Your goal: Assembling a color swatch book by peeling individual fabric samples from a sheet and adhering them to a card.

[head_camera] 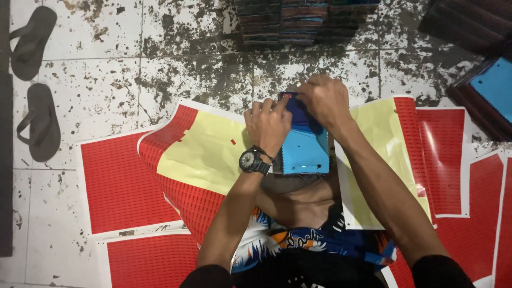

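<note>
A blue card-like wallet piece with small holes along its lower edge stands between my hands, over my lap. My left hand, with a black wristwatch on the wrist, grips its upper left side, index finger pointing at the top edge. My right hand pinches the dark blue top of the piece, where a small red sticker shows at the corner. Both hands are closed on it.
Red sticker sheets with yellow backing lie spread on the stained tile floor. Stacks of dark wallets stand at the top, more at the right. Two dark flip-flops lie at the left.
</note>
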